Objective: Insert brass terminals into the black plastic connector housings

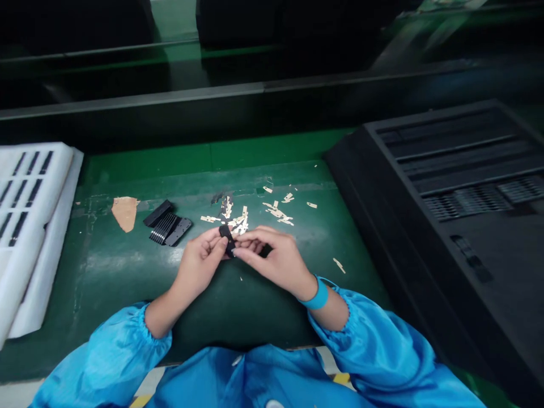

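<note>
Between my two hands, low over the green mat, is a small black plastic part (227, 240). My left hand (202, 255) pinches it between thumb and fingers. My right hand (274, 255) is closed at the part's right side, thumb and fingertips against its edge; whether anything small sits in that pinch I cannot make out. Just beyond my fingers lies a loose heap of pale cut-out strips (240, 221), some with small holes. Left of my hands, a few black comb-like parts (168, 226) lie piled together.
A white foam tray (63, 164) with black pieces in its slots stands on the left. A large black tray (374, 187) holding rows of parts is on the right. A brown scrap (125, 212) and more pale strips (278, 212) lie on the green mat (204, 317).
</note>
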A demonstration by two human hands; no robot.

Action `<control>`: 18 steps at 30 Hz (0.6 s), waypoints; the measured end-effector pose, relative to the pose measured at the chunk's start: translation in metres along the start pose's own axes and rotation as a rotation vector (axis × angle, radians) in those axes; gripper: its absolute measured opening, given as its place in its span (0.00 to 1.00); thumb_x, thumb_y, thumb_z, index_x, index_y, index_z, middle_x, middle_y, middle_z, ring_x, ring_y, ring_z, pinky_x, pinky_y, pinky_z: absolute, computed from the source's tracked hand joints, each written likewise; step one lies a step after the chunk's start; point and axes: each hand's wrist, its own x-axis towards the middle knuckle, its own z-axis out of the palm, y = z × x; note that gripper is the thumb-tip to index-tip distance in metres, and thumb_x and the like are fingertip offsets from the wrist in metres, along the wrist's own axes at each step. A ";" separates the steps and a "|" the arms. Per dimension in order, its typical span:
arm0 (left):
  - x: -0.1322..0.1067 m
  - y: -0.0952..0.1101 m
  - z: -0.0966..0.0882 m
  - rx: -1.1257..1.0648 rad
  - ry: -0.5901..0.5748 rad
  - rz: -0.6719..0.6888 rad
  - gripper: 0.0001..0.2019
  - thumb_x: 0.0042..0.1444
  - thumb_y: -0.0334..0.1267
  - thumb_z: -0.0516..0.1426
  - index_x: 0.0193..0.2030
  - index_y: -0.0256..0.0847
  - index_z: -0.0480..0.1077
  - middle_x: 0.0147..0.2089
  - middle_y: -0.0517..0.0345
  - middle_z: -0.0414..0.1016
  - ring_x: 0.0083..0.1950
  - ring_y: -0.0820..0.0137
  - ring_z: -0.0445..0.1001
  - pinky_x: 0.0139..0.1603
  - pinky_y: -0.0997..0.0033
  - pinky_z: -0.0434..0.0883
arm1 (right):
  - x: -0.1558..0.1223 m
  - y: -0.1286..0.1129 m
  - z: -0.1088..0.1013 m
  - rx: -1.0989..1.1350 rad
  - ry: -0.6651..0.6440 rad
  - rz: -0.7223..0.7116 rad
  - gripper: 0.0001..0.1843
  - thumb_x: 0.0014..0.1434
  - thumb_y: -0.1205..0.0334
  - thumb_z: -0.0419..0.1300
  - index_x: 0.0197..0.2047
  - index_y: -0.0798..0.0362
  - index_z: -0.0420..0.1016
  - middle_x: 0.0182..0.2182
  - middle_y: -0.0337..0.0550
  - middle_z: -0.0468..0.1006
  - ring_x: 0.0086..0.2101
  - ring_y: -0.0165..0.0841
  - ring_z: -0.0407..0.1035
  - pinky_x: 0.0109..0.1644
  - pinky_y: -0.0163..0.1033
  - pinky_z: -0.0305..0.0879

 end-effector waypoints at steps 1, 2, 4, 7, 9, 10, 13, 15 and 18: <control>0.000 0.000 0.000 0.021 -0.021 0.005 0.18 0.58 0.50 0.65 0.48 0.39 0.79 0.39 0.53 0.85 0.38 0.64 0.83 0.42 0.67 0.80 | 0.001 0.000 0.000 0.078 0.042 0.068 0.09 0.64 0.55 0.66 0.43 0.50 0.80 0.34 0.41 0.79 0.30 0.30 0.75 0.34 0.35 0.74; 0.000 -0.001 0.001 0.043 -0.041 0.014 0.15 0.58 0.48 0.64 0.45 0.39 0.79 0.37 0.55 0.84 0.36 0.66 0.82 0.41 0.68 0.80 | 0.003 0.000 0.000 0.132 0.089 0.113 0.09 0.64 0.55 0.66 0.42 0.51 0.80 0.35 0.41 0.79 0.30 0.30 0.75 0.33 0.36 0.75; -0.002 -0.004 0.005 0.100 -0.061 0.043 0.10 0.59 0.43 0.63 0.43 0.39 0.79 0.34 0.57 0.83 0.34 0.67 0.81 0.40 0.70 0.78 | 0.003 -0.001 0.002 0.183 0.141 0.135 0.09 0.64 0.56 0.65 0.43 0.51 0.80 0.38 0.43 0.79 0.33 0.31 0.76 0.35 0.37 0.76; -0.005 -0.008 0.009 0.217 -0.053 0.092 0.07 0.60 0.38 0.61 0.41 0.40 0.79 0.32 0.60 0.80 0.33 0.69 0.78 0.36 0.73 0.74 | 0.002 -0.002 0.008 0.201 0.105 0.140 0.08 0.62 0.60 0.66 0.45 0.49 0.82 0.41 0.43 0.82 0.38 0.34 0.78 0.42 0.40 0.78; -0.006 -0.009 0.010 0.264 -0.036 0.108 0.06 0.60 0.36 0.60 0.40 0.40 0.78 0.29 0.61 0.78 0.31 0.71 0.75 0.33 0.75 0.70 | 0.000 -0.002 0.010 0.256 0.061 0.180 0.09 0.62 0.61 0.65 0.46 0.47 0.84 0.42 0.41 0.85 0.40 0.35 0.80 0.47 0.42 0.79; -0.007 -0.009 0.010 0.268 -0.026 0.110 0.06 0.59 0.36 0.60 0.40 0.39 0.78 0.28 0.62 0.77 0.30 0.71 0.74 0.32 0.76 0.69 | 0.000 -0.001 0.011 0.294 0.042 0.206 0.10 0.63 0.61 0.65 0.46 0.46 0.84 0.43 0.40 0.86 0.41 0.35 0.81 0.49 0.43 0.80; -0.006 -0.007 0.010 0.250 -0.025 0.109 0.06 0.60 0.38 0.59 0.39 0.38 0.77 0.28 0.62 0.76 0.29 0.73 0.72 0.32 0.76 0.68 | -0.001 0.001 0.012 0.336 0.038 0.236 0.13 0.64 0.61 0.63 0.50 0.44 0.85 0.48 0.37 0.86 0.48 0.38 0.81 0.56 0.47 0.79; -0.005 -0.006 0.010 0.245 -0.033 0.114 0.07 0.60 0.38 0.59 0.40 0.38 0.76 0.29 0.62 0.76 0.29 0.74 0.72 0.33 0.77 0.68 | -0.002 0.002 0.013 0.302 0.060 0.223 0.14 0.64 0.62 0.63 0.51 0.43 0.84 0.49 0.36 0.85 0.50 0.38 0.80 0.59 0.47 0.77; -0.005 -0.006 0.011 0.243 -0.031 0.126 0.07 0.60 0.38 0.58 0.40 0.37 0.76 0.29 0.62 0.76 0.30 0.74 0.73 0.33 0.77 0.68 | -0.004 0.001 0.014 0.245 0.082 0.201 0.16 0.63 0.63 0.62 0.52 0.43 0.84 0.49 0.36 0.85 0.50 0.37 0.80 0.59 0.44 0.77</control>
